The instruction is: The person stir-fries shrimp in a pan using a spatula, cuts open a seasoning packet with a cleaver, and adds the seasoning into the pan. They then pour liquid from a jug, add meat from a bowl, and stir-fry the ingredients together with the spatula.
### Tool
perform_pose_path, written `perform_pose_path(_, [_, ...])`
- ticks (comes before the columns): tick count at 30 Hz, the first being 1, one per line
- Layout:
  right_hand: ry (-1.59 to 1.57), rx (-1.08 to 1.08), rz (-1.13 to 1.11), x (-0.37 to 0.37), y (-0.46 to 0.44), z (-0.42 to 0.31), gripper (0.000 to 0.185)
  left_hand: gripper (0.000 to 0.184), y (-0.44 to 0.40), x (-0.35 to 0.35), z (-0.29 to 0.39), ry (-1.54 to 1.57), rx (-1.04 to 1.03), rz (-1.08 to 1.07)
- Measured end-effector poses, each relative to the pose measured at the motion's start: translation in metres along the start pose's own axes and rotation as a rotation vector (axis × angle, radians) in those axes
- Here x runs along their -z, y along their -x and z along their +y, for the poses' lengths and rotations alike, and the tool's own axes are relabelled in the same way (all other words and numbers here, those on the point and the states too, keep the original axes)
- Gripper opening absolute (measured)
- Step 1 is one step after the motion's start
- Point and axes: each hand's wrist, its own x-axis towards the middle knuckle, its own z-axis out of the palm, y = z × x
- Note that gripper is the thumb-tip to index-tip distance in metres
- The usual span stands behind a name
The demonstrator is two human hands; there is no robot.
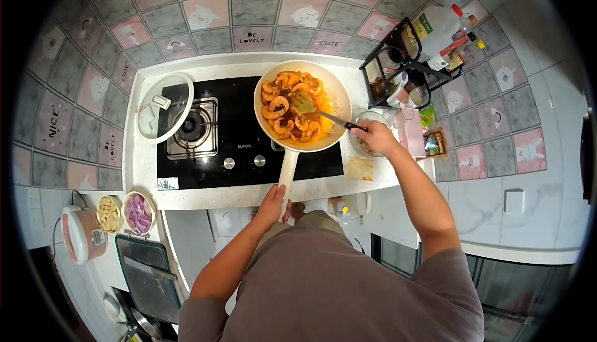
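A cream frying pan (343,102) sits over the right side of the black gas stove (239,118). Curled shrimp (286,127) in reddish-orange sauce fill most of it. My left hand (272,207) is wrapped round the end of the pan's handle, which points toward me. In my right hand (377,136) is the dark handle of a slotted spatula (304,102). Its olive-coloured head rests among the shrimp near the pan's middle. Beside my right hand stands a clear glass bowl (367,118), partly hidden behind the hand.
A glass lid (147,115) leans by the left burner (193,125). Bowls of chopped purple onion (138,212) and pale slices (108,214) stand at lower left, near a cutting board (146,292) with a knife (149,268). A black rack (398,62) of bottles stands at right.
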Motion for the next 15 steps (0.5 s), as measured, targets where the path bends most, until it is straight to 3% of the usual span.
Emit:
perform_pose_path(2, [0.077,0.038,0.106,0.012,0.012,-0.020,0.036,0.031,0.000,0.000,0.000,0.001,0.010,-0.001])
perform_pose_path(3, [0.179,0.192,0.187,0.015,0.011,-0.009,0.034,0.031,0.000,0.000,0.000,0.005,0.012,-0.001])
perform_pose_path(7, [0.382,0.399,0.234,0.060,0.053,-0.038,0.029,0.031,0.000,0.000,-0.001,0.020,0.026,0.007])
perform_pose_path(10, [0.460,0.404,0.314,0.068,0.074,-0.051,0.030,0.031,-0.003,0.002,-0.004,0.015,0.014,-0.003])
perform_pose_path(14, [0.517,0.323,0.363,0.023,0.079,-0.061,0.032,0.031,-0.004,0.004,-0.006,0.015,0.004,-0.024])
perform_pose_path(15, [0.455,0.453,0.416,0.011,0.084,-0.059,0.032,0.031,-0.004,0.004,-0.006,0.013,0.006,-0.024])
